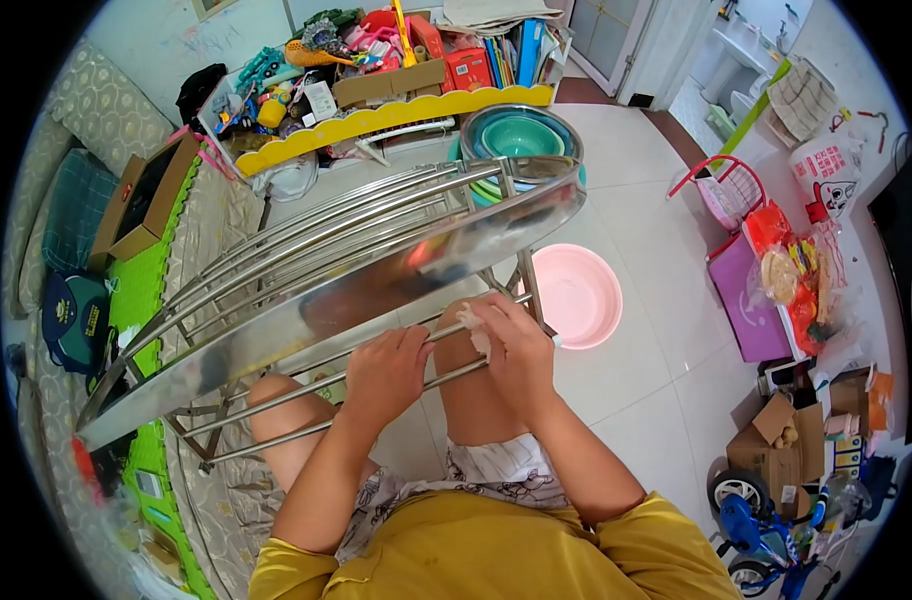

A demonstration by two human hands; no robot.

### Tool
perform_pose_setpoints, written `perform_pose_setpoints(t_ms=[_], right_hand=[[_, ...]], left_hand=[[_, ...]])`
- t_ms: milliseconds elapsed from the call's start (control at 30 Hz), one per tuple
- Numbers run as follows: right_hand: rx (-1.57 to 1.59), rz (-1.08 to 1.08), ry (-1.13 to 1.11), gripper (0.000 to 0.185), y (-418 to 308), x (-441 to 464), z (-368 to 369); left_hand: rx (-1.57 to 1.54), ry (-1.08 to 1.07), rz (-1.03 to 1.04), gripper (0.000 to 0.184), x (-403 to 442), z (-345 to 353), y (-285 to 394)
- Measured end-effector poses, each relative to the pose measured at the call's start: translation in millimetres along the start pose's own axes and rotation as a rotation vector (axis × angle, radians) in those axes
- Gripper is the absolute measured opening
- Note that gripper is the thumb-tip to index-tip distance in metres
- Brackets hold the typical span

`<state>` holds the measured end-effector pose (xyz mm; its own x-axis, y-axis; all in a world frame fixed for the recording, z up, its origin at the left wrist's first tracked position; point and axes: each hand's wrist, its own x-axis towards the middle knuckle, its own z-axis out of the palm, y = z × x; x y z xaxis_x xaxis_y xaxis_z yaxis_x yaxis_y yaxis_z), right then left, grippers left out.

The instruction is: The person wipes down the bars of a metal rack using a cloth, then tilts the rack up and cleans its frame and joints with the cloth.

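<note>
the metal rack (311, 310) tilts across in front of my knees, probably so its lower rails come within reach; its far-left end blurs over the bed (211, 235). my left hand (384, 372) is curled closed over a rail, likely steadying it, fingertips hidden underneath. next, a pale crumpled cloth (470, 326), its full size bunched from sight, is pinched at the rail in my bent-fingered right hand (516, 345). rightmost, the pink basin (588, 300) sits near, partly covered by the frame; whether it holds water i can't tell.
</note>
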<state>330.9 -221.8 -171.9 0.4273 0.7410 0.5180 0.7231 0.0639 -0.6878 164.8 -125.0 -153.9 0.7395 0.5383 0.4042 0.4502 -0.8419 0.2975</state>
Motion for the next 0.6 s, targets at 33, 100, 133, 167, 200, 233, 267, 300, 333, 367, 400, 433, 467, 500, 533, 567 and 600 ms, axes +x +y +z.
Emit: perform_pose_setpoints(t_ms=[33, 100, 133, 167, 200, 233, 267, 300, 333, 367, 400, 433, 467, 500, 533, 567, 600], right_hand=[[-0.060, -0.016, 0.075, 0.036, 4.8, -0.5, -0.1], [-0.120, -0.039, 0.155, 0.032, 13.7, -0.1, -3.0], [-0.133, -0.041, 0.197, 0.032, 17.7, 0.6, -5.6], [-0.143, -0.044, 0.239, 0.032, 19.5, 1.8, -6.1], [-0.140, -0.049, 0.242, 0.032, 19.0, 2.5, -4.6], [-0.143, -0.037, 0.237, 0.032, 17.9, 2.1, -3.1], [-0.148, -0.025, 0.231, 0.032, 17.2, 1.3, -1.7], [-0.148, -0.027, 0.232, 0.032, 17.6, 0.0, 0.3], [-0.149, -0.010, 0.218, 0.031, 18.3, -1.6, 2.9], [-0.150, 0.006, 0.203, 0.030, 17.7, -2.5, 5.1], [-0.151, 0.005, 0.202, 0.030, 14.9, -2.5, 6.4], [-0.148, -0.003, 0.201, 0.028, 10.5, -2.2, 7.4], [-0.145, -0.011, 0.200, 0.026, 5.4, -2.0, 8.5], [-0.146, -0.011, 0.200, 0.026, -1.9, -1.5, 8.6], [-0.088, 0.002, 0.146, 0.028, -10.7, -0.9, 8.1], [-0.031, 0.015, 0.092, 0.031, -16.1, -0.9, 9.3], [-0.032, 0.016, 0.093, 0.031, -17.7, -1.6, 11.7]], left_hand=[[0.000, 0.001, 0.001, 0.011, -0.7, 0.6, -0.3], [0.009, -0.002, 0.001, 0.012, -1.6, 2.5, -1.8], [0.012, 0.005, 0.004, 0.012, -1.1, 2.8, -1.7], [0.015, -0.002, -0.003, 0.012, -1.0, 2.9, -0.9], [0.017, -0.011, -0.011, 0.012, -1.1, 2.7, -0.4], [0.020, -0.008, -0.010, 0.012, -1.2, 2.2, -0.3], [0.023, -0.004, -0.010, 0.012, -1.2, 2.1, 0.0], [0.024, -0.001, -0.011, 0.012, -1.1, 2.5, 0.1], [0.023, 0.001, -0.011, 0.012, -1.3, 3.4, -0.5], [0.028, 0.007, -0.005, 0.011, -1.7, 4.6, -1.5], [0.032, 0.013, -0.001, 0.011, -2.2, 5.1, -1.8], [0.032, 0.014, -0.002, 0.011, -2.3, 4.8, -1.1], [0.030, 0.023, 0.001, 0.011, -2.0, 4.4, -0.4], [0.029, 0.031, 0.004, 0.011, -1.8, 4.1, 0.2], [0.028, 0.031, 0.004, 0.011, -2.1, 4.7, -0.1], [0.024, 0.035, 0.006, 0.011, -2.4, 5.8, -1.2], [0.021, 0.039, 0.009, 0.011, -2.6, 6.6, -1.7]])
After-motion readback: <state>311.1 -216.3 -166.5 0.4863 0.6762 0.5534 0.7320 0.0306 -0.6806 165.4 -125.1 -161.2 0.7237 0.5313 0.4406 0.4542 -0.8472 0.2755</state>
